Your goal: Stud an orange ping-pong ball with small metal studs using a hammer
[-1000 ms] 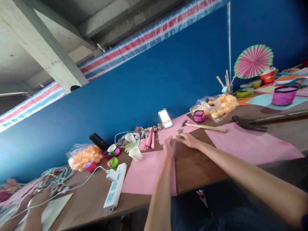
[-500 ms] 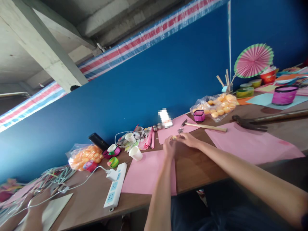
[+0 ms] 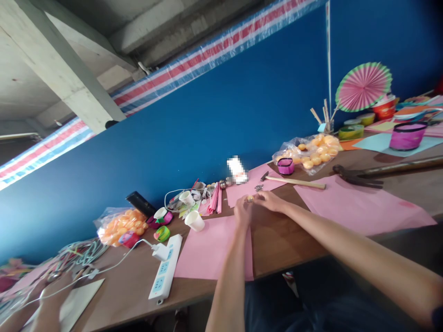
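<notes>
Between my two hands, I see a small orange ball (image 3: 249,198) pinched: the left hand (image 3: 242,211) and right hand (image 3: 270,201) are both closed on it, low over the table (image 3: 277,240). Beyond the right hand lies a hammer (image 3: 294,181); bare table runs back from both hands to the near edge.

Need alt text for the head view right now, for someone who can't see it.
Both bare hands, left hand and right hand, meet over a small yellowish object above a brown table with pink paper sheets. A hammer and a bag of orange balls lie beyond.
</notes>
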Motion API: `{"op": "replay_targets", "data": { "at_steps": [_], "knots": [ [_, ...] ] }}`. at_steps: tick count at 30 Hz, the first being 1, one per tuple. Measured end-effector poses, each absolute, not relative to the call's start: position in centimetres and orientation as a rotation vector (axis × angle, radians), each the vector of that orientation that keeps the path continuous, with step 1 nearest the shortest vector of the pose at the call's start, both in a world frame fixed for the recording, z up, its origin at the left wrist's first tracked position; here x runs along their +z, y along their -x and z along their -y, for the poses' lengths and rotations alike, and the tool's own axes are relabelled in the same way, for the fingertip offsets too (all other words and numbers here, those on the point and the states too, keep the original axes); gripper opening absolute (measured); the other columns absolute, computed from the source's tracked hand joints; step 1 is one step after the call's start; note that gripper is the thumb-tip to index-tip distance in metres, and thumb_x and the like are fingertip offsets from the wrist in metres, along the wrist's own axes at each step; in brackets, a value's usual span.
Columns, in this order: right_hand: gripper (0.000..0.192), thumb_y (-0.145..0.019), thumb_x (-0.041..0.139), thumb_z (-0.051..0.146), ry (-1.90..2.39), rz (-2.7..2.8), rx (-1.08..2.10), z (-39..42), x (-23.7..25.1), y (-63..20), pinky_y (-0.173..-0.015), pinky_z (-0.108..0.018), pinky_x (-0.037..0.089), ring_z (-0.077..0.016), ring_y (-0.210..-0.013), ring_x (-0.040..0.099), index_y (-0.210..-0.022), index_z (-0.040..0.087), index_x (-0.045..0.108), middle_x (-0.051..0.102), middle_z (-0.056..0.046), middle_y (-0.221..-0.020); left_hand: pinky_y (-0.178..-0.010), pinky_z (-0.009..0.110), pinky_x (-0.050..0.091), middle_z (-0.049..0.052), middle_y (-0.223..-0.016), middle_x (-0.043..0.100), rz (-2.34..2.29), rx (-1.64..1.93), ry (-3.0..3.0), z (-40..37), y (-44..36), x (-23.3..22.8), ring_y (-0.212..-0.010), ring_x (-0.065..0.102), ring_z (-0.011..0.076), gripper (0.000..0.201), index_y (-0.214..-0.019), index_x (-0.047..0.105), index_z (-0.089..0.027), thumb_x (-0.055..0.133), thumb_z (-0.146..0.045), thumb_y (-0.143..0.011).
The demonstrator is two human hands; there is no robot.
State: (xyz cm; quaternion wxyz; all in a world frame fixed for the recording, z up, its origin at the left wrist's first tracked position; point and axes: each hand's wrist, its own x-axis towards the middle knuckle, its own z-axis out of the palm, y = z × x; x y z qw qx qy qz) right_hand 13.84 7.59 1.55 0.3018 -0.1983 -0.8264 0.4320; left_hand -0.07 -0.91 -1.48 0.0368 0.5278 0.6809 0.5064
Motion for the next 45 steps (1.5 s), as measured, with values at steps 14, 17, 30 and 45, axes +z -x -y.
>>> {"op": "replay_targets", "data": {
  "at_steps": [14,17,30,45],
  "knots": [
    [0.026,-0.072,0.059,0.041,0.506,2.082,1.264,-7.8,1.0,-13.6,-0.075,-0.033,0.046,-0.0200,-0.083,0.059,-0.081,0.017,0.051,0.063,-0.006,-0.085,-0.086,0.038,0.047,0.008,-0.106,0.059,-2.069,1.559,-1.616,0.8,0.1,-1.6,-0.097,0.058,0.0205,0.035,-0.108,0.057,-0.020,0.061,-0.021,-0.073],
    [0.028,-0.073,0.061,0.038,0.494,2.044,1.324,-7.8,0.7,-13.4,-0.076,-0.033,0.047,-0.0201,-0.089,0.060,-0.086,0.018,0.047,0.064,-0.007,-0.091,-0.087,0.038,0.047,0.008,-0.106,0.060,-2.062,1.559,-1.624,0.8,0.2,-1.6,-0.097,0.058,0.0204,0.034,-0.107,0.058,-0.020,0.061,-0.022,-0.073],
    [0.028,-0.072,0.064,0.034,0.513,1.996,1.394,-7.8,0.7,-13.4,-0.080,-0.035,0.048,-0.0205,-0.092,0.061,-0.086,0.018,0.047,0.064,-0.011,-0.095,-0.087,0.038,0.047,0.009,-0.105,0.060,-2.076,1.525,-1.672,0.7,0.2,-1.5,-0.097,0.058,0.0205,0.035,-0.107,0.058,-0.018,0.062,-0.022,-0.072],
    [0.013,-0.076,0.054,0.028,0.558,1.972,1.265,-8.2,0.2,-13.1,-0.071,-0.032,0.048,-0.0199,-0.081,0.062,-0.082,0.017,0.051,0.064,-0.007,-0.085,-0.085,0.038,0.047,0.009,-0.105,0.061,-2.086,1.494,-1.660,1.1,-0.5,-1.0,-0.095,0.059,0.0209,0.036,-0.108,0.058,-0.019,0.061,-0.026,-0.073]
  ]
}}
